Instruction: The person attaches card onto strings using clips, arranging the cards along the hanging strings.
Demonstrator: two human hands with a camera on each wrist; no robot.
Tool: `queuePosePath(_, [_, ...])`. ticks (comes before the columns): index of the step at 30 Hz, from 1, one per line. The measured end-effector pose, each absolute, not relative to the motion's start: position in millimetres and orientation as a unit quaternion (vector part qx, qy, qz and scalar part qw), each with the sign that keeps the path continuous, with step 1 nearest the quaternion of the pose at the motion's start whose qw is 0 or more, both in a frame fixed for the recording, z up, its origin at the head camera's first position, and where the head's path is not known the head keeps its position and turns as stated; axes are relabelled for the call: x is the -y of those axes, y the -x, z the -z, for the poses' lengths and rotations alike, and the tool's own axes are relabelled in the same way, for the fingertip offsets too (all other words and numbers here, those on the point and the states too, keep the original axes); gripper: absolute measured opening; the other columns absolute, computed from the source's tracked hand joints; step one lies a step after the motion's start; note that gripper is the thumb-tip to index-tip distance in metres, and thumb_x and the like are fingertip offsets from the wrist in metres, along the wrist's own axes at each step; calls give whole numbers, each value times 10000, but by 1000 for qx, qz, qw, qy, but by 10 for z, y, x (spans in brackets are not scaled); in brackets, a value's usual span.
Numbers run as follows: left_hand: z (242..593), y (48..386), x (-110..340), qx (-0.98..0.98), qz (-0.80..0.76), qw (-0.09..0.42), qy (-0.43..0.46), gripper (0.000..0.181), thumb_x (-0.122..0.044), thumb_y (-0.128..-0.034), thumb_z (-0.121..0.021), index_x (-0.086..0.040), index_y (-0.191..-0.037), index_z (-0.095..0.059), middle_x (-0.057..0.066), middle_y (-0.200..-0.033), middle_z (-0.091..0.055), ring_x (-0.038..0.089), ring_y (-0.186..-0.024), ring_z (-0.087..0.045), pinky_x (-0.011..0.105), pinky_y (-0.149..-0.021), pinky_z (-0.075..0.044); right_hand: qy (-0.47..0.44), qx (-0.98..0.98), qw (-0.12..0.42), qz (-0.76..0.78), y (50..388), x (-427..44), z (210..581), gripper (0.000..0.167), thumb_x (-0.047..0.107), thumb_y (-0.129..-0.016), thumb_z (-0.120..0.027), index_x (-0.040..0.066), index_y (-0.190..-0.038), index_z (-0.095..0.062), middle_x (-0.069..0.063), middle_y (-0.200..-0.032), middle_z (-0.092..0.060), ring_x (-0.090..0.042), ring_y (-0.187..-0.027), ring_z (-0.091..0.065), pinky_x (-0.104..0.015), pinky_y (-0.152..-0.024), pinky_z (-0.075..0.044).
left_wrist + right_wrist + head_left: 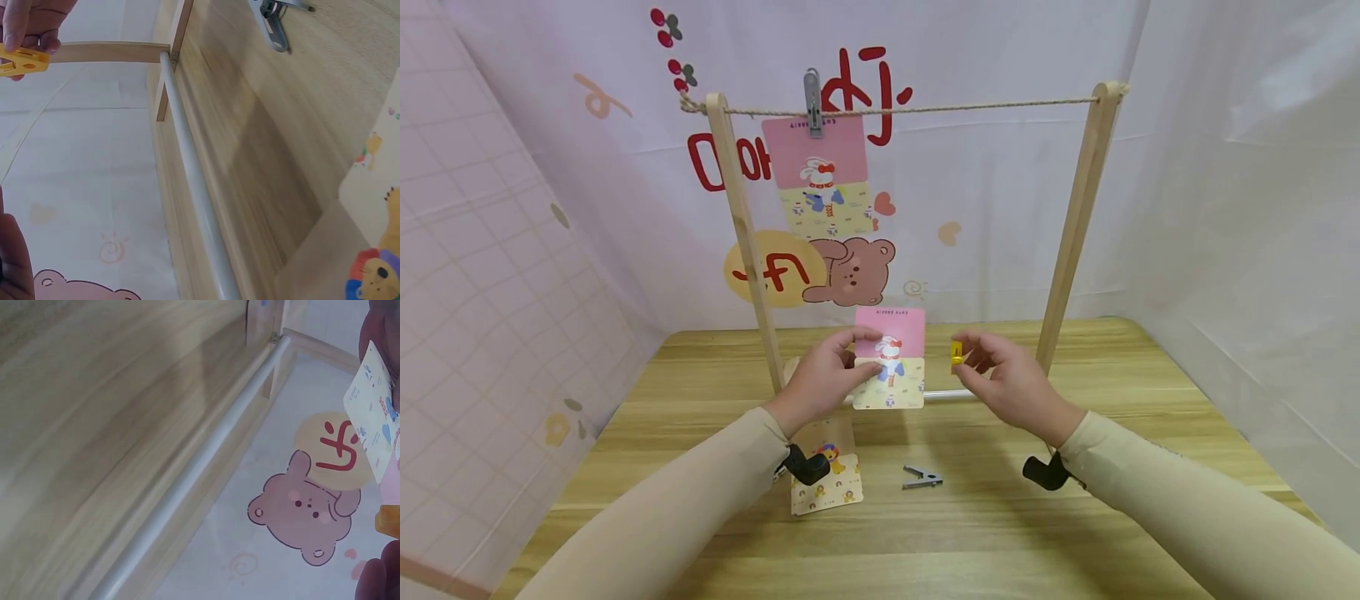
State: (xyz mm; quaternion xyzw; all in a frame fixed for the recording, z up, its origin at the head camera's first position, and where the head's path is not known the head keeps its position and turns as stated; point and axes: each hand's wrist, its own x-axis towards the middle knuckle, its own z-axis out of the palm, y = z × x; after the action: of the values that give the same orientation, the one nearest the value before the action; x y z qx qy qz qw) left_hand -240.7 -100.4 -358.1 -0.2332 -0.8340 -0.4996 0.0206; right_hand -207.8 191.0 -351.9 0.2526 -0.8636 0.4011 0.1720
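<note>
My left hand (820, 375) pinches a pink and pale-yellow rabbit card (904, 332) by its left edge, in front of the wooden frame. To its right, my right hand (1011, 383) pinches a yellow clothespin (957, 353) between thumb and fingers, a small gap from the card. The left wrist view shows that clothespin (25, 62) at upper left, the right wrist view the card (369, 406) at its right edge. A similar rabbit card (812, 158) hangs from the twine (970, 107), held by a grey clothespin (813, 104).
On the table (970, 533) lies a second grey clothespin (922, 477). Lion-print cards (831, 492) lie at left, partly behind my left sleeve. Wooden posts (1078, 217) stand at both sides, with a white rod (194, 169) low between them. Behind hangs a printed cloth.
</note>
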Motion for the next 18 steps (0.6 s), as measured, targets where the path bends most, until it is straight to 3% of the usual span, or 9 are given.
queuePosePath(4, [3537, 2418, 974, 839, 491, 32, 230, 403, -206, -967, -786, -234, -1352, -670, 43, -915, -580, 170, -654, -444, 233, -548, -361, -252, 863, 181, -399, 2083, -1902, 3464, 354, 4, -931, -733, 17, -1279, -669, -43, -925, -733, -154, -837, -690, -274, -732, -581])
queuePosePath(18, [3361, 2459, 905, 832, 499, 52, 238, 387, -179, -980, -767, -232, -1348, -664, 40, -1056, -630, 203, -706, -494, 227, -580, -394, -271, 848, 211, -404, 2120, -1883, 3298, 324, -26, -932, -718, 15, -1246, -652, -57, -936, -731, -132, -797, -674, -217, -724, -561])
